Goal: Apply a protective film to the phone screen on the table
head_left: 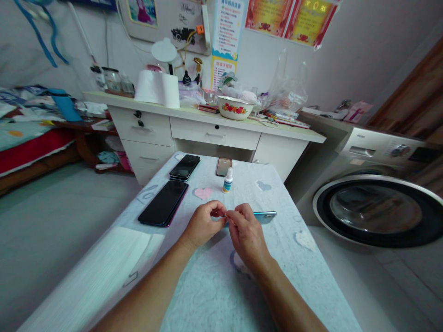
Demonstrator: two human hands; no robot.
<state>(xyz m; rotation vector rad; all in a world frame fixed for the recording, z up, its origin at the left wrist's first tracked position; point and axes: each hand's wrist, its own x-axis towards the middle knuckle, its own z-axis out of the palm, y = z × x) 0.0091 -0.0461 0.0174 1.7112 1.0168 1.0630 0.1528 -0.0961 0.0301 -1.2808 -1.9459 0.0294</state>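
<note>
My left hand [206, 224] and my right hand [248, 234] meet over the middle of the cloth-covered table. Both have thumb and fingers pinched together, tips nearly touching; whatever is between them is too small to make out. A blue phone [267, 217] shows behind and to the right of my right hand, its left part hidden by my fingers. Just beyond the hands stands a small white bottle [227, 180] with a blue and yellow label. To the left lie a large dark phone [164, 203] and, further back, stacked black phones [186, 167].
Another phone [224, 166] lies at the table's far end. A white cloth or paper sheet [114, 258] covers the near left side. Beyond stands a white desk [141, 129] carrying a flowered enamel bowl [235, 109] and a paper roll [170, 91]. A washing machine [349, 143] is at right.
</note>
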